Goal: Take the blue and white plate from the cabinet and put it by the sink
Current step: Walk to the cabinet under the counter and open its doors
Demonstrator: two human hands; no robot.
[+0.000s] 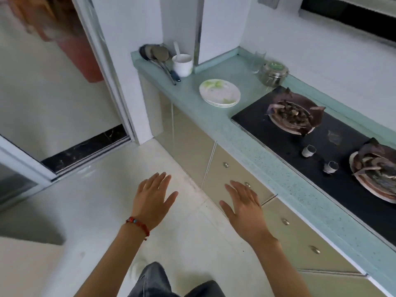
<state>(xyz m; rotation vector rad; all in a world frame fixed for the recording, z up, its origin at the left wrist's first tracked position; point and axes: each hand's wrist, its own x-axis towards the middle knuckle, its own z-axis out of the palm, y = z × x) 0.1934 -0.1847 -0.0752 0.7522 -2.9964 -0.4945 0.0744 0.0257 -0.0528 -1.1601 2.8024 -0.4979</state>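
My left grip [153, 195] and right grip [243, 205] are wide and hold nothing, above the floor [102, 211] beside the cabinet [235, 168].

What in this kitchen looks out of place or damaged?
The foil liners around both burners on the black stove are crumpled, torn and discoloured. Ladles lie loose on the countertop, handles toward its edge. The stacked plates sit straight. Both hands are empty.
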